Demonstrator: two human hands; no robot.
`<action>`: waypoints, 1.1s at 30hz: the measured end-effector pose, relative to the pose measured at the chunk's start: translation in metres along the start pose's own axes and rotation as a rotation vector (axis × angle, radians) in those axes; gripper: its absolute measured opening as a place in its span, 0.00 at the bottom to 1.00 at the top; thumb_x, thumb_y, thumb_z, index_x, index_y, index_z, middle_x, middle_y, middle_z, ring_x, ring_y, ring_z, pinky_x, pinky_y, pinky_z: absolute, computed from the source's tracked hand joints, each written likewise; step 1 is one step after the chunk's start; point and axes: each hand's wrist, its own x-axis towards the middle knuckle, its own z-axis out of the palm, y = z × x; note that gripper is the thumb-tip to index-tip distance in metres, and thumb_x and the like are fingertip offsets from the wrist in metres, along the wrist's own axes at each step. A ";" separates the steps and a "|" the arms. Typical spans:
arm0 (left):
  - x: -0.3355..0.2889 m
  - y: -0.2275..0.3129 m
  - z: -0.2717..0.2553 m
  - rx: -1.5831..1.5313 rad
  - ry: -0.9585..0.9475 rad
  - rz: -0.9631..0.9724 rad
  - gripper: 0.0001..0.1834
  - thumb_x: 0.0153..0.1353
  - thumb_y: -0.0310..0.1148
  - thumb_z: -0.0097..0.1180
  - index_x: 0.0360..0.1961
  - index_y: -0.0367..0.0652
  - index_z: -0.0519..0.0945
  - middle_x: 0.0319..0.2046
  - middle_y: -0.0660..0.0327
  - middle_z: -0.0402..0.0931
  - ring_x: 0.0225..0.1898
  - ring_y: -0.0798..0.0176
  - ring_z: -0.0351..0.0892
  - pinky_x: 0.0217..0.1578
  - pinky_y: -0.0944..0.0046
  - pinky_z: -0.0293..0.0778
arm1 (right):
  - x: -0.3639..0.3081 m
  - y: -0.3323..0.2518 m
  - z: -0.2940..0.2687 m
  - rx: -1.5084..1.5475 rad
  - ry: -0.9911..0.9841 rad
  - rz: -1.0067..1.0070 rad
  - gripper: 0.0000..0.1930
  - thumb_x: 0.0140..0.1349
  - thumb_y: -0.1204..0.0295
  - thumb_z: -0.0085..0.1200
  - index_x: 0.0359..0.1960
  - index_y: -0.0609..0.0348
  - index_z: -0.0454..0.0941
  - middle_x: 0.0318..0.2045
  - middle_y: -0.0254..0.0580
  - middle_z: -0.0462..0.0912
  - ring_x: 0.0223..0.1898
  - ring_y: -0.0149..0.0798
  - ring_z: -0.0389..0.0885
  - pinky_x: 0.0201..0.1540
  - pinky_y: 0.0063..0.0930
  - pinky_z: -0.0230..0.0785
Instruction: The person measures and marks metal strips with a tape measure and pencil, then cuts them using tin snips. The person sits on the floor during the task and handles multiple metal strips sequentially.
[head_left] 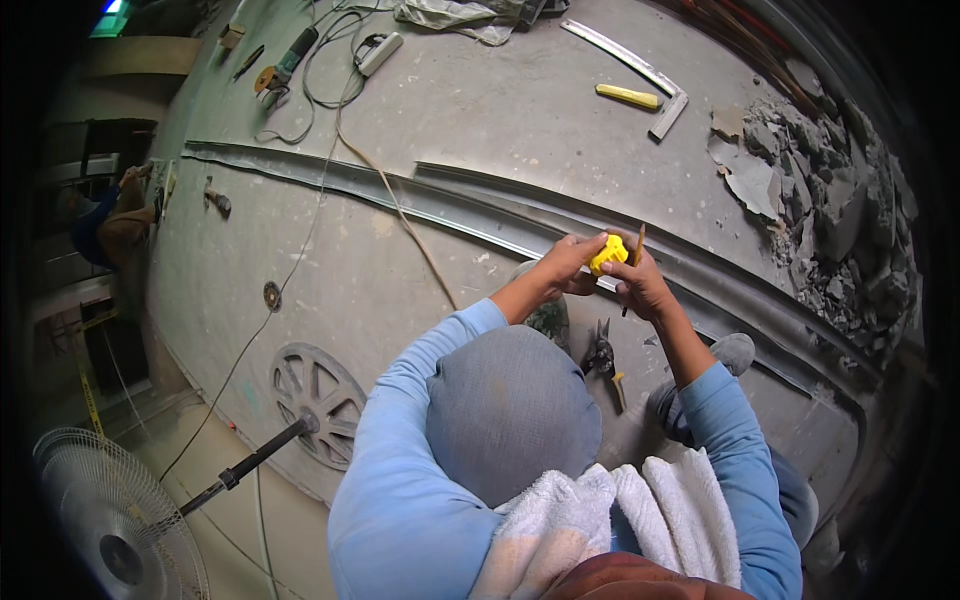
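Above the metal channels, my left hand (568, 262) is closed around one side of a yellow tape measure (608, 256). My right hand (650, 288) grips the tape measure's other side. A pencil (640, 246) sticks up between the fingers of that same hand. Directly below lies a long metal channel (440, 215), and a second metal channel (520, 190) runs beside it, slightly farther off. Tin snips (601, 356) with dark jaws and a yellow handle rest on the floor near my knees. I cannot make out any blade drawn from the tape measure.
A steel square (640, 66) and yellow utility knife (628, 96) lie far right, near broken rubble (800, 190). Far left are an angle grinder (288, 64), power strip (380, 52), cords and a hammer (216, 198). A pedestal fan (120, 530) stands near left; another person (110, 230) crouches beyond.
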 end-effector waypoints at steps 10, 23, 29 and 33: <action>0.015 -0.030 -0.012 0.357 0.024 0.265 0.27 0.50 0.31 0.73 0.49 0.36 0.74 0.40 0.52 0.81 0.40 0.61 0.83 0.38 0.61 0.81 | -0.007 -0.013 0.011 -1.070 -0.112 -0.280 0.41 0.42 0.53 0.75 0.58 0.58 0.70 0.50 0.54 0.80 0.52 0.58 0.79 0.52 0.44 0.73; -0.028 0.011 -0.025 0.134 0.091 0.127 0.25 0.68 0.48 0.61 0.51 0.36 0.71 0.34 0.55 0.80 0.25 0.64 0.82 0.26 0.63 0.83 | 0.020 -0.002 0.010 -0.195 -0.064 -0.107 0.23 0.56 0.64 0.66 0.47 0.56 0.68 0.39 0.40 0.75 0.36 0.34 0.78 0.40 0.30 0.75; -0.036 0.003 -0.027 -0.253 -0.282 -0.030 0.30 0.71 0.53 0.54 0.59 0.37 0.71 0.45 0.54 0.81 0.44 0.60 0.84 0.42 0.60 0.83 | 0.034 0.010 0.042 0.005 0.229 -0.215 0.21 0.71 0.53 0.50 0.48 0.60 0.77 0.34 0.38 0.77 0.34 0.33 0.78 0.37 0.27 0.72; -0.018 -0.014 -0.037 -0.169 -0.153 0.091 0.24 0.70 0.50 0.56 0.50 0.38 0.79 0.40 0.58 0.83 0.37 0.61 0.85 0.35 0.63 0.82 | 0.009 -0.003 0.048 -0.739 0.345 -0.467 0.20 0.66 0.55 0.59 0.48 0.60 0.78 0.39 0.46 0.80 0.41 0.43 0.80 0.44 0.35 0.72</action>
